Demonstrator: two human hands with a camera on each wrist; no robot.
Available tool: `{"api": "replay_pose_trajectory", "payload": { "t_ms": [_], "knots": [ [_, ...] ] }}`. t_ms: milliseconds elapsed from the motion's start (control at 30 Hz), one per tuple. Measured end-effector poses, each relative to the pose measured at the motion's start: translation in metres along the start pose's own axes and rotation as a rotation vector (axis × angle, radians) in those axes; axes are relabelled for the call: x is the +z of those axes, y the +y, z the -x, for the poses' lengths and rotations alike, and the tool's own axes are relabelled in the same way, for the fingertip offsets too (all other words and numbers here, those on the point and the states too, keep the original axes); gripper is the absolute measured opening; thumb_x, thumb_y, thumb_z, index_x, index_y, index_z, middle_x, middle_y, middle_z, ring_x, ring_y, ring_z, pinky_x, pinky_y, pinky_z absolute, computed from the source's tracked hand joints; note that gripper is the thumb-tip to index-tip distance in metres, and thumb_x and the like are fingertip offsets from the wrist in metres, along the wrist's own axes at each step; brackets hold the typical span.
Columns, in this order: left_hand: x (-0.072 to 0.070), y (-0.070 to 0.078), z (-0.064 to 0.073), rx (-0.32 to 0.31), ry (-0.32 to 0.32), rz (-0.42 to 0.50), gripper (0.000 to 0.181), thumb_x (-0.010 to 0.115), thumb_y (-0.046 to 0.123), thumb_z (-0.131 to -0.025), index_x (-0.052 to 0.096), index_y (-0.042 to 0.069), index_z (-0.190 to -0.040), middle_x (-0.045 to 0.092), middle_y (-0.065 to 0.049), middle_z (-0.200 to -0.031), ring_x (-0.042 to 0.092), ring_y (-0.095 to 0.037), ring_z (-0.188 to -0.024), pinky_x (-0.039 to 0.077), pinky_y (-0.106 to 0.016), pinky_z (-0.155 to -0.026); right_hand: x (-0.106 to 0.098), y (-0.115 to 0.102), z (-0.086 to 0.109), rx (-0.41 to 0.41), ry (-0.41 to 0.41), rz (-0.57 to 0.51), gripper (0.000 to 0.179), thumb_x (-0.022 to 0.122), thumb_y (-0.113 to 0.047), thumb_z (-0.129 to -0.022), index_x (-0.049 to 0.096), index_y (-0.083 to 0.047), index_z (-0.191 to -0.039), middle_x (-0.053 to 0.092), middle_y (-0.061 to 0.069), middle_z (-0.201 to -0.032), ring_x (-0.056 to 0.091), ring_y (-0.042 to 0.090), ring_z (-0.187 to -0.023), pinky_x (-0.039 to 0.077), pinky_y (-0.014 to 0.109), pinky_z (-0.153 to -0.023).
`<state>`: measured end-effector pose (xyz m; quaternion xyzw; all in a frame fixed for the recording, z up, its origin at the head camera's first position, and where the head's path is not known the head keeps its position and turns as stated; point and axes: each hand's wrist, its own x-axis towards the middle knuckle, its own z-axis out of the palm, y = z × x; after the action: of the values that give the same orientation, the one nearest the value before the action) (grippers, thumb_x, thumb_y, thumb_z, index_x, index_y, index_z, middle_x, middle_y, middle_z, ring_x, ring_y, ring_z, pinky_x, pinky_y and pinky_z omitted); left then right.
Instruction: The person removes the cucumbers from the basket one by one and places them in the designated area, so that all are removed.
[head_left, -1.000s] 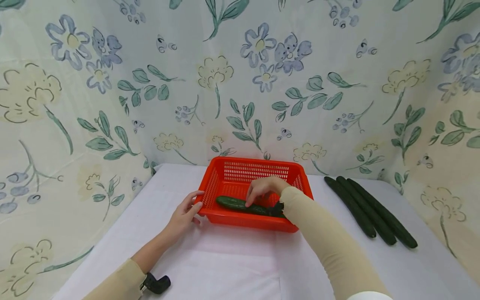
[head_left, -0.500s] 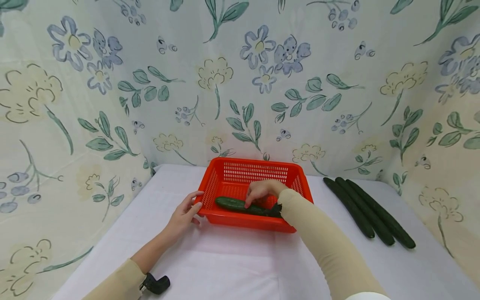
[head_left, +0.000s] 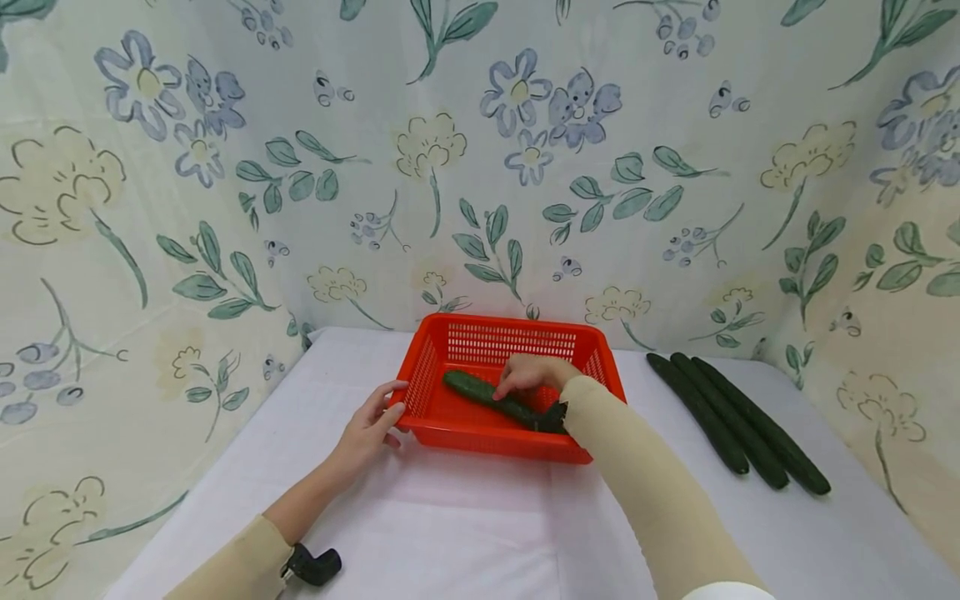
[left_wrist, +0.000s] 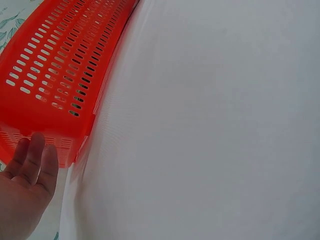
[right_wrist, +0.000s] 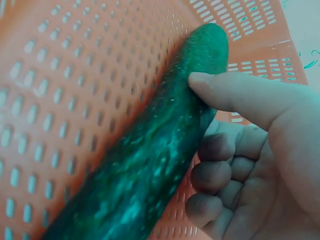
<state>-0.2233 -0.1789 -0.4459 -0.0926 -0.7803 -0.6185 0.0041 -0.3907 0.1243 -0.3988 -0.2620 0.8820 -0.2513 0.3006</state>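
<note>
A red perforated plastic basket (head_left: 491,441) stands on the white cloth. Inside it a dark green cucumber (head_left: 471,386) lies at a slant, its far-left end toward the back. My right hand (head_left: 529,373) reaches in over the front right and pinches the cucumber between thumb and forefinger; in the right wrist view, the other fingers (right_wrist: 212,176) curl beside it. The cucumber's near end is hidden behind my right wrist. At the basket's front left corner my left hand (head_left: 365,431) grips the rim, and the left wrist view has its fingers (left_wrist: 33,159) against the outer end wall.
To the right of the basket, three long cucumbers (head_left: 729,422) lie side by side on the white cloth (head_left: 480,533). Flowered fabric (head_left: 480,167) rises behind the basket and along both sides.
The left end of the cucumber in the basket has swung away from the front wall toward the back, with my right hand still pinching it. My left hand has stayed at the rim.
</note>
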Motion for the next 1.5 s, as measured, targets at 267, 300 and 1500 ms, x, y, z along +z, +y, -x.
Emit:
{"api": "replay_pose_trajectory", "payload": {
  "t_ms": [267,300,1500],
  "knots": [
    [0.0,0.0,0.001,0.003,0.0,0.009,0.044,0.05,0.02,-0.107,0.041,0.023,-0.149,0.052,-0.019,-0.116,0.063,-0.035,-0.098,0.06,-0.035,-0.075,0.0,-0.001,-0.004,-0.008,0.097,-0.033,0.02,0.072,-0.025,-0.092,0.075,-0.009,-0.08,0.044,-0.005,-0.061,0.043,0.012,-0.059,0.036,0.025,-0.056],
    [0.0,0.0,0.001,0.003,0.001,0.012,0.044,0.05,0.021,-0.107,0.041,0.023,-0.149,0.052,-0.02,-0.117,0.063,-0.035,-0.098,0.061,-0.035,-0.074,0.0,-0.001,-0.004,-0.008,0.105,-0.03,0.02,0.072,-0.025,-0.092,0.075,-0.009,-0.081,0.044,-0.005,-0.062,0.043,0.012,-0.06,0.037,0.026,-0.058],
    [-0.003,0.0,-0.001,-0.015,-0.02,0.01,0.047,0.052,0.03,-0.106,0.039,0.027,-0.151,0.053,-0.023,-0.128,0.061,-0.037,-0.104,0.06,-0.034,-0.079,0.004,0.009,0.01,0.112,0.203,-0.114,0.046,0.078,-0.021,-0.083,0.07,-0.007,-0.126,0.063,0.009,-0.132,0.054,0.026,-0.117,0.045,0.045,-0.109]
  ]
}}
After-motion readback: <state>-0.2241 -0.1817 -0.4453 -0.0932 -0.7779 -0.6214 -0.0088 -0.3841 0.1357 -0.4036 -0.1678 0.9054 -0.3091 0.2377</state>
